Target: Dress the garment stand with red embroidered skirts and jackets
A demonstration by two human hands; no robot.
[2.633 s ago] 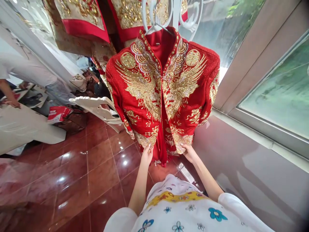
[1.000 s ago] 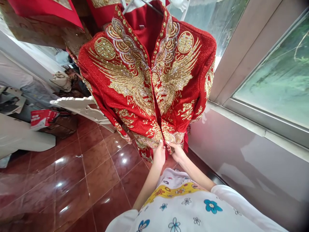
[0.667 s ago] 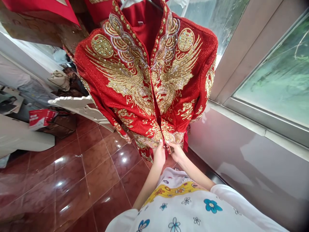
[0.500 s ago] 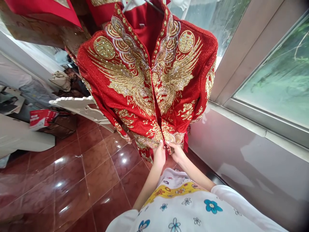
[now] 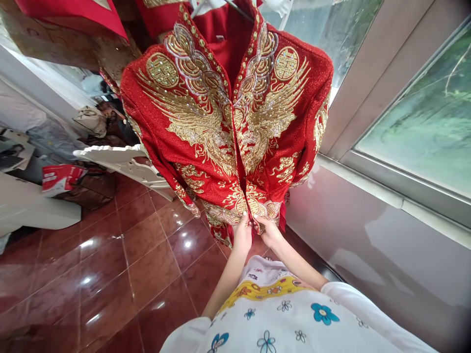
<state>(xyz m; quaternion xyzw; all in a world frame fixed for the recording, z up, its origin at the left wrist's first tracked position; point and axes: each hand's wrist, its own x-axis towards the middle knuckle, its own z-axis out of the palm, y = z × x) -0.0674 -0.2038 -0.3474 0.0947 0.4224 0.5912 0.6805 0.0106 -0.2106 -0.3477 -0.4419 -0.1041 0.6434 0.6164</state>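
A red embroidered jacket (image 5: pixel 206 179) with gold and silver beadwork hangs on a hanger (image 5: pixel 239 9) in front of me. Its collar stands up, and a narrow gap runs down the front between the two panels. At the bottom hem, my left hand (image 5: pixel 243 235) pinches the edge of the left front panel, thumb on top. Close beside it, my right hand (image 5: pixel 269 231) pinches the lower corner of the right panel. The two hands nearly touch at the front opening. Fingers under the fabric are partly hidden.
Other red and gold garments (image 5: pixel 84 19) hang at the upper left. A white carved furniture piece (image 5: pixel 125 164) stands behind the jacket's sleeve. At left, a red and white packet (image 5: pixel 62 177) rests by a brown bag (image 5: pixel 91 193). A window frame (image 5: pixel 371 83) and wall ledge bound the right.
Both hands keep their pinch at the hem with hardly any movement. The jacket's upper part appears slightly further right, and the view has shifted a little.
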